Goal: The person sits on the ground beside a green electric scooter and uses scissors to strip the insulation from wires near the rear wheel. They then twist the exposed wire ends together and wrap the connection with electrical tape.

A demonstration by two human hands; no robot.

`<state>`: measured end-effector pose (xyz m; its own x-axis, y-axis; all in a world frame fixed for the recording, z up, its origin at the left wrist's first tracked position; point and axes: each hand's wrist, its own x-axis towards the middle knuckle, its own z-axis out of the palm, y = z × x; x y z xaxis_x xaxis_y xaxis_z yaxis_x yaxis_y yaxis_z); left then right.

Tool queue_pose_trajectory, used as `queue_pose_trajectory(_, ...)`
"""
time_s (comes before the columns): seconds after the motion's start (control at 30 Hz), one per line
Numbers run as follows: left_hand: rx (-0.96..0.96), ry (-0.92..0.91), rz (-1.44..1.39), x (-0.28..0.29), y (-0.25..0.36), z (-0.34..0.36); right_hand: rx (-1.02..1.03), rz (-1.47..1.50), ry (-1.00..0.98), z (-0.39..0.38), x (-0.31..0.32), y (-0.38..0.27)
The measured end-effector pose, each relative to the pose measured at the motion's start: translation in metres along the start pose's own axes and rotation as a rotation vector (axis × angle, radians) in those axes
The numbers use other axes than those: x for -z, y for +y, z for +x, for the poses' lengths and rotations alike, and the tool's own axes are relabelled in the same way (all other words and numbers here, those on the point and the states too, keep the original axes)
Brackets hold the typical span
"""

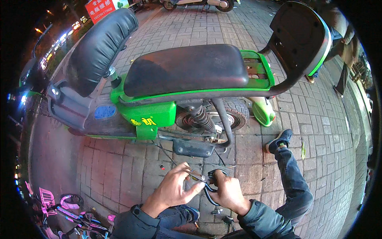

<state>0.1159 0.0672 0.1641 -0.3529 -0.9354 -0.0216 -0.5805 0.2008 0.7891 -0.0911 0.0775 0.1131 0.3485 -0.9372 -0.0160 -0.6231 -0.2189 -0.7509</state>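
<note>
Low in front of the green scooter (151, 115), my two hands meet at a pair of pliers (203, 178) with dark handles. My right hand (230, 192) is closed round the handles, which are spread apart; one curves below the fingers. At the jaws, my left hand (173, 189) is closed, its thumb and forefinger beside the metal. A thin black cable (168, 155) runs down from the scooter's underside to the left fingers, which hide its end. Above the hands is a dark footrest bar (193, 148).
The scooter's rear wheel (234, 115), black seat (187, 69) and backrest (298, 38) stand ahead. A pink child's bicycle (75, 217) is at the lower left. Small metal parts (217, 211) lie on the brick paving. A person (344, 49) walks at the far right.
</note>
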Motion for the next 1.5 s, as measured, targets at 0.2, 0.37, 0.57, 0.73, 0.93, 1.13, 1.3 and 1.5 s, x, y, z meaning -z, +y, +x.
queue_pose_trajectory(0.2, -0.052, 0.167, -0.089, -0.018, -0.007, 0.004, -0.204, 0.203, -0.030, -0.005, -0.003, 0.001)
queue_pose_trajectory(0.37, -0.076, 0.190, -0.066, -0.024, -0.016, 0.006, -0.300, 0.349, -0.040, -0.004, -0.012, -0.001)
queue_pose_trajectory(0.57, -0.034, 0.190, -0.060, -0.028, -0.019, 0.007, -0.347, 0.440, -0.012, -0.012, -0.030, 0.014)
queue_pose_trajectory(0.73, -0.055, 0.206, -0.033, -0.030, -0.024, 0.006, -0.304, 0.593, 0.151, -0.006, -0.029, 0.005)
queue_pose_trajectory(0.93, 0.042, 0.204, -0.045, -0.032, -0.029, -0.001, -0.387, 0.999, 0.482, 0.011, 0.046, 0.015)
queue_pose_trajectory(1.13, -0.011, 0.273, -0.675, -0.034, -0.033, 0.012, -0.431, 1.204, 0.414, 0.006, 0.023, 0.009)
queue_pose_trajectory(1.3, 0.037, 0.299, -0.664, -0.030, -0.036, 0.015, -0.300, 1.081, 0.262, 0.025, 0.010, 0.000)
queue_pose_trajectory(1.5, 0.100, 0.291, -0.670, -0.025, -0.035, 0.016, -0.077, 1.345, 0.065, 0.059, -0.009, -0.016)
